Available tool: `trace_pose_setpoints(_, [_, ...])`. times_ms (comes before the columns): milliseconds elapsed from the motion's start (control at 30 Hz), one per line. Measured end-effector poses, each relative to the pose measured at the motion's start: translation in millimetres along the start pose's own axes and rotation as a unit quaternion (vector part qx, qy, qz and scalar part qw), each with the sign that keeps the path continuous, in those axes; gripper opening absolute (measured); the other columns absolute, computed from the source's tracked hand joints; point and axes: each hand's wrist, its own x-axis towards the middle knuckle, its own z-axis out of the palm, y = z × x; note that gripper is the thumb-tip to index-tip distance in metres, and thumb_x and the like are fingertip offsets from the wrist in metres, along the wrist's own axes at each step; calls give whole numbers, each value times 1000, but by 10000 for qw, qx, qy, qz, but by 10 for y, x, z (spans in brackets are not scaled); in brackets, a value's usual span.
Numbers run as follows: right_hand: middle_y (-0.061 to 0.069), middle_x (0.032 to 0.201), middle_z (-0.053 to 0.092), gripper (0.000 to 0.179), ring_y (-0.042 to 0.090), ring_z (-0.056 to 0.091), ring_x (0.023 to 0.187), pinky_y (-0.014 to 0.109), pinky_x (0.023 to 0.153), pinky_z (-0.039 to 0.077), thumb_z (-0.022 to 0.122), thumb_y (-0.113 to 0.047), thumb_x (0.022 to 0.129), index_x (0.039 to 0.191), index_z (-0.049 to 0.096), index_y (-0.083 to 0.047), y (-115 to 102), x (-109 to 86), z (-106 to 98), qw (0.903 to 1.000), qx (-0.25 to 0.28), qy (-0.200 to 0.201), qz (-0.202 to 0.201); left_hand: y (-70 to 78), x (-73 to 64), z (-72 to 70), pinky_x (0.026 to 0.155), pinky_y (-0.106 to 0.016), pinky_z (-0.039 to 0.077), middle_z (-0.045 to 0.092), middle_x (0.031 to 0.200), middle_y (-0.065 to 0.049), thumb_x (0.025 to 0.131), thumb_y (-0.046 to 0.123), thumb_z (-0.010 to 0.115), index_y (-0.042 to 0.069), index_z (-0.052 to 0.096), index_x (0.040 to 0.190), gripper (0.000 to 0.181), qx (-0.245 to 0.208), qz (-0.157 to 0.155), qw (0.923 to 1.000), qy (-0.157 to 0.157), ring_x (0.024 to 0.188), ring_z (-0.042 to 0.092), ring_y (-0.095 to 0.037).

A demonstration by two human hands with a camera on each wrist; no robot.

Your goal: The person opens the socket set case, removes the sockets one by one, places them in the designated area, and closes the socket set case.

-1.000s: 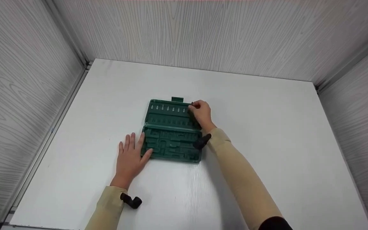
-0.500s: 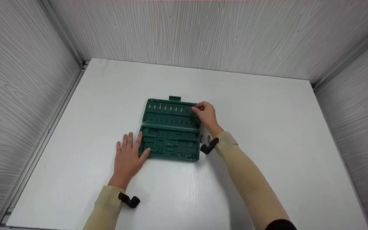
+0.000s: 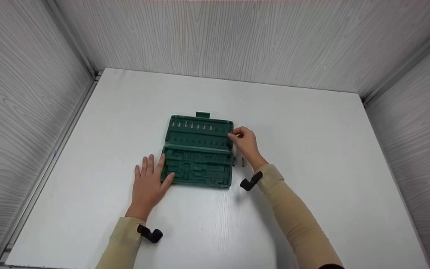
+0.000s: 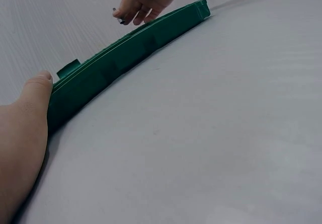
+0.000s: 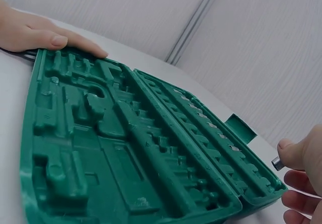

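Observation:
A green plastic tool case (image 3: 196,168) lies unfolded on the white table, its two halves flat. In its far half stands a row of several small silver bits (image 3: 192,125); the near half holds moulded recesses. My left hand (image 3: 148,188) rests with straight fingers against the case's left edge, thumb on the near left corner. Just off the case's right edge, my right hand (image 3: 246,144) pinches a small metal bit (image 5: 277,163) between thumb and forefinger, seen in both wrist views. Its other fingers are loosely bent.
Two small metal bits, one a lone bit (image 3: 243,162), lie on the table (image 3: 312,157) right of the case, under the right forearm. A latch flap (image 3: 203,114) sticks out from the far edge. Grey wood-grain panels (image 3: 215,41) enclose the table.
My right hand has moved from the right end of the bit row to the right and nearer, off the case, carrying a bit. My left hand stays at the case's left edge.

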Motion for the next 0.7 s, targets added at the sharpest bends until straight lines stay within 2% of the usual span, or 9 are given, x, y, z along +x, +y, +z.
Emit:
trace_pose_setpoints(333, [8, 98, 61, 16, 20, 49, 84, 30, 69, 41, 68, -18, 86, 92, 63, -3, 163, -204, -156, 9992, 355, 143, -82, -10, -11, 8, 106, -58, 7, 21, 149, -22, 91, 63, 34, 19, 23, 149, 74, -7, 71, 9999, 115, 138, 12, -39])
trace_pose_setpoints(700, [9, 94, 60, 15, 21, 49, 84, 31, 71, 41, 69, -15, 85, 91, 62, -3, 400, -487, -366, 9997, -11, 237, 5, 1, -2, 16, 106, -58, 7, 20, 150, -22, 91, 64, 34, 19, 23, 149, 75, -42, 47, 9999, 81, 138, 11, -39])
